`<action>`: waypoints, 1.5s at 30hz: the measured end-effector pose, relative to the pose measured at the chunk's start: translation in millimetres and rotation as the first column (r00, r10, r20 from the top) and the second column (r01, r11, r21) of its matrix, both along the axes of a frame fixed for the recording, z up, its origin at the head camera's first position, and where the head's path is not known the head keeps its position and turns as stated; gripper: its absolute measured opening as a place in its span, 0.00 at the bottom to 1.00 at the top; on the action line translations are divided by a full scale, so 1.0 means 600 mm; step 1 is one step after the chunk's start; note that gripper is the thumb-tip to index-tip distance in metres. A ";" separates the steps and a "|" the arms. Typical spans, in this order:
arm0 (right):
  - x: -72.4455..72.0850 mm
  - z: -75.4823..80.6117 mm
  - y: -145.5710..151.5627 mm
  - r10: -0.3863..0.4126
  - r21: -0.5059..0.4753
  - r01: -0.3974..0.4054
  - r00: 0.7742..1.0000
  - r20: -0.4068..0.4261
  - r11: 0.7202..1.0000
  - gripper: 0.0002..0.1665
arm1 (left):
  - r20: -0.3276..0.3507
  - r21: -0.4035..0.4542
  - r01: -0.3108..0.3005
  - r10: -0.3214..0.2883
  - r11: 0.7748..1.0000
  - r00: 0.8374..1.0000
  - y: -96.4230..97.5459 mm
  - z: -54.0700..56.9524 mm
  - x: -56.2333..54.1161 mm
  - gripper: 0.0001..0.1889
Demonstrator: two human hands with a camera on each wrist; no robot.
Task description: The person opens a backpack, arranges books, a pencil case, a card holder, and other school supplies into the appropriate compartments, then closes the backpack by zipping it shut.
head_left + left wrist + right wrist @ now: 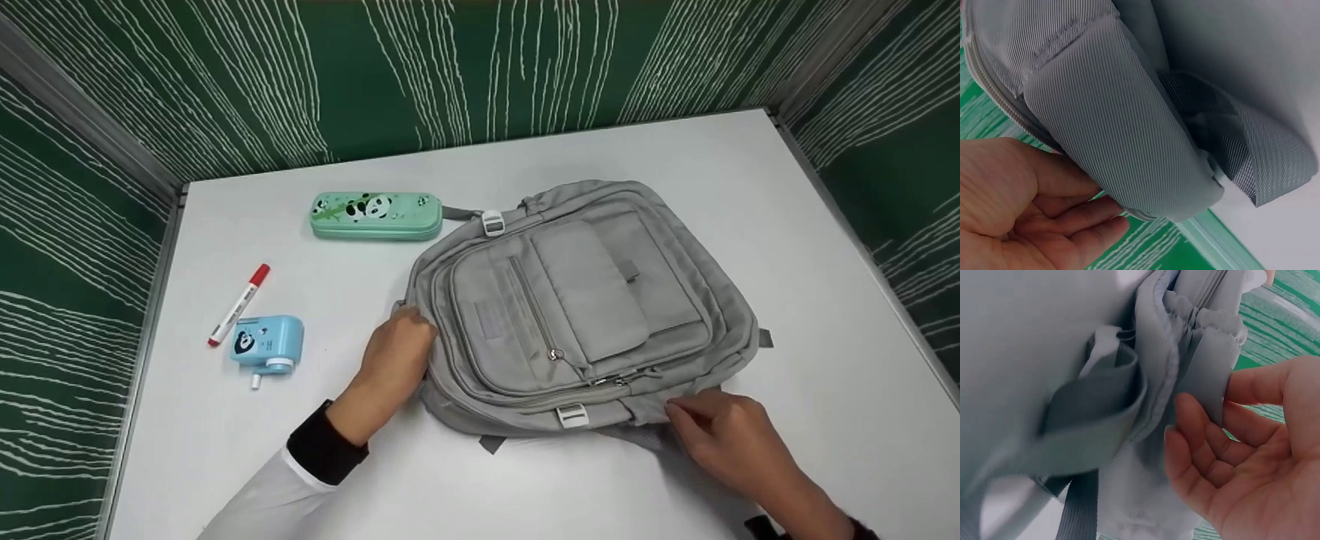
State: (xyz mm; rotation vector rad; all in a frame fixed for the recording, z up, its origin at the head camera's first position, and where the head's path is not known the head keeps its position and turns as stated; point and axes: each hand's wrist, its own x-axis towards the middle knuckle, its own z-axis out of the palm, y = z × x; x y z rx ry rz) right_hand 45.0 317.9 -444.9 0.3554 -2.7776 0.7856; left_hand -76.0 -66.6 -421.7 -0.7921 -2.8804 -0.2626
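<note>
A grey backpack [592, 289] lies on the table, its zipped front pockets facing up. My left hand [397, 349] grips the bag's left end; in the left wrist view, that hand's fingers [1098, 216] curl at the edge of the ribbed grey cloth, beside a zipper. At the near side, my right hand [739, 439] pinches the fabric of the side. The right wrist view has this hand [1264, 444] holding the rim of a gathered side pocket [1207, 354] between thumb and fingers. A dark grey strap [1106, 422] loops out beside it.
Behind the bag's left end is a green panda pencil case [375, 216]. Farther left lie a red-capped marker [238, 306] and a light blue crank pencil sharpener [268, 343]. Green panels [480, 67] with white lines border the white table [832, 225].
</note>
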 end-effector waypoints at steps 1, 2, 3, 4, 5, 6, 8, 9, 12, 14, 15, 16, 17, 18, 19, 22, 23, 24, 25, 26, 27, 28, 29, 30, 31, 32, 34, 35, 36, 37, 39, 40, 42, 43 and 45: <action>0.002 0.000 -0.003 0.012 0.008 -0.012 1.000 0.001 1.000 0.07 | -0.014 -0.007 -0.003 0.003 1.000 1.000 -0.001 -0.001 -0.004 0.13; 0.003 0.000 -0.006 0.026 0.020 -0.026 1.000 0.003 0.999 0.08 | -0.022 -0.009 -0.006 0.006 1.000 1.000 -0.001 -0.001 -0.008 0.13; 0.004 0.001 -0.010 0.040 0.027 -0.040 0.999 0.008 0.999 0.09 | -0.029 -0.012 -0.010 0.010 1.000 1.000 -0.002 -0.002 -0.013 0.12; 0.005 0.001 -0.013 0.053 0.033 -0.054 0.999 0.007 0.998 0.09 | -0.031 -0.015 -0.015 0.014 1.000 0.999 -0.002 -0.002 -0.017 0.11; 0.006 0.002 -0.017 0.065 0.037 -0.065 0.998 0.004 0.997 0.10 | -0.030 -0.020 -0.019 0.019 1.000 0.999 -0.002 -0.002 -0.022 0.10; 0.007 0.002 -0.020 0.076 0.039 -0.076 0.997 -0.002 0.996 0.10 | -0.028 -0.024 -0.020 0.019 1.000 0.999 -0.003 -0.002 -0.027 0.09; 0.009 0.001 -0.027 0.094 0.045 -0.094 0.995 -0.010 0.995 0.10 | -0.013 -0.040 -0.016 0.015 0.999 1.000 -0.002 0.000 -0.037 0.07; 0.010 0.000 -0.030 0.103 0.050 -0.102 0.995 -0.011 0.994 0.10 | -0.006 -0.042 -0.011 0.011 0.999 1.000 -0.001 0.001 -0.041 0.06; 0.013 -0.003 -0.035 0.116 0.067 -0.116 0.993 0.006 0.991 0.07 | -0.033 -0.067 0.022 -0.024 0.998 0.999 0.009 0.009 -0.046 0.08; 0.016 -0.005 -0.037 0.117 0.074 -0.119 0.993 0.028 0.990 0.07 | -0.080 -0.058 0.059 -0.063 0.997 0.995 0.027 0.017 -0.040 0.09; 0.017 -0.006 -0.037 0.120 0.078 -0.122 0.992 0.029 0.989 0.07 | -0.112 -0.042 0.086 -0.090 0.995 0.990 0.041 0.021 -0.033 0.09; 0.017 -0.007 -0.037 0.121 0.078 -0.123 0.992 0.033 0.989 0.07 | -0.146 -0.034 0.119 -0.123 0.992 0.982 0.057 0.025 -0.025 0.08; 0.018 -0.007 -0.037 0.121 0.080 -0.123 0.992 0.034 0.989 0.07 | -0.172 -0.012 0.159 -0.158 0.987 0.972 0.076 0.028 -0.014 0.06; 0.018 -0.008 -0.038 0.120 0.083 -0.123 0.992 0.033 0.989 0.07 | -0.194 0.006 0.206 -0.200 0.979 0.960 0.096 0.031 -0.002 0.05; 0.018 -0.008 -0.038 0.117 0.090 -0.120 0.993 0.032 0.989 0.07 | -0.199 0.025 0.260 -0.250 0.965 0.948 0.117 0.033 0.012 0.05; 0.019 -0.006 -0.038 0.096 0.104 -0.099 0.995 0.025 0.990 0.06 | -0.199 0.006 0.409 -0.400 0.912 0.895 0.181 0.032 0.050 0.04; 0.019 -0.005 -0.038 0.089 0.112 -0.091 0.996 0.022 0.989 0.05 | -0.184 -0.008 0.445 -0.439 0.895 0.879 0.200 0.030 0.062 0.05; 0.018 -0.005 -0.038 0.081 0.119 -0.083 0.996 0.021 0.989 0.05 | -0.162 -0.034 0.474 -0.472 0.880 0.866 0.218 0.028 0.071 0.07; 0.018 -0.004 -0.038 0.074 0.126 -0.076 0.997 0.019 0.989 0.04 | -0.142 -0.059 0.493 -0.496 0.868 0.857 0.235 0.025 0.079 0.07; 0.018 -0.004 -0.038 0.070 0.135 -0.072 0.997 0.019 0.988 0.04 | -0.133 -0.095 0.506 -0.514 0.857 0.847 0.251 0.021 0.086 0.07; 0.018 -0.004 -0.038 0.068 0.148 -0.070 0.997 0.019 0.987 0.04 | -0.122 -0.126 0.510 -0.523 0.851 0.844 0.266 0.017 0.093 0.07; 0.018 -0.004 -0.037 0.068 0.158 -0.071 0.997 0.019 0.985 0.05 | -0.120 -0.155 0.508 -0.527 0.847 0.841 0.280 0.012 0.098 0.07; 0.018 -0.004 -0.037 0.070 0.166 -0.072 0.997 0.019 0.984 0.05 | -0.125 -0.189 0.502 -0.528 0.844 0.840 0.293 0.008 0.102 0.08; 0.018 -0.005 -0.036 0.070 0.175 -0.072 0.997 0.017 0.982 0.06 | -0.136 -0.226 0.491 -0.527 0.841 0.839 0.304 0.005 0.106 0.08; 0.018 -0.005 -0.036 0.072 0.181 -0.073 0.997 0.017 0.981 0.08 | -0.156 -0.260 0.476 -0.523 0.840 0.838 0.315 0.000 0.109 0.08; 0.018 -0.006 -0.035 0.074 0.184 -0.076 0.997 0.015 0.980 0.11 | -0.168 -0.291 0.462 -0.521 0.838 0.837 0.324 -0.003 0.112 0.09; 0.019 -0.007 -0.034 0.076 0.186 -0.076 0.997 0.005 0.980 0.16 | -0.181 -0.334 0.440 -0.515 0.833 0.838 0.339 -0.010 0.115 0.09; 0.020 -0.007 -0.033 0.077 0.187 -0.075 0.997 -0.002 0.979 0.19 | -0.179 -0.354 0.432 -0.514 0.829 0.839 0.346 -0.012 0.117 0.09; 0.020 -0.008 -0.032 0.077 0.188 -0.074 0.997 -0.010 0.979 0.22 | -0.172 -0.376 0.424 -0.512 0.824 0.842 0.352 -0.015 0.118 0.09; 0.021 -0.009 -0.031 0.077 0.189 -0.072 0.997 -0.019 0.979 0.24 | -0.163 -0.392 0.418 -0.509 0.820 0.845 0.357 -0.017 0.119 0.08; 0.022 -0.011 -0.030 0.083 0.190 -0.074 0.996 -0.039 0.979 0.25 | -0.138 -0.424 0.407 -0.502 0.809 0.854 0.367 -0.019 0.121 0.08; 0.022 -0.012 -0.030 0.083 0.193 -0.073 0.995 -0.046 0.979 0.25 | -0.124 -0.440 0.399 -0.495 0.805 0.860 0.371 -0.020 0.122 0.07; 0.022 -0.014 -0.031 0.088 0.194 -0.076 0.995 -0.054 0.978 0.25 | -0.106 -0.463 0.382 -0.478 0.800 0.872 0.377 -0.021 0.123 0.06; 0.022 -0.015 -0.032 0.089 0.193 -0.078 0.995 -0.053 0.978 0.25 | -0.100 -0.470 0.374 -0.469 0.799 0.877 0.379 -0.021 0.123 0.06; 0.022 -0.016 -0.032 0.090 0.193 -0.078 0.995 -0.052 0.978 0.25 | -0.108 -0.468 0.361 -0.458 0.806 0.883 0.381 -0.022 0.123 0.06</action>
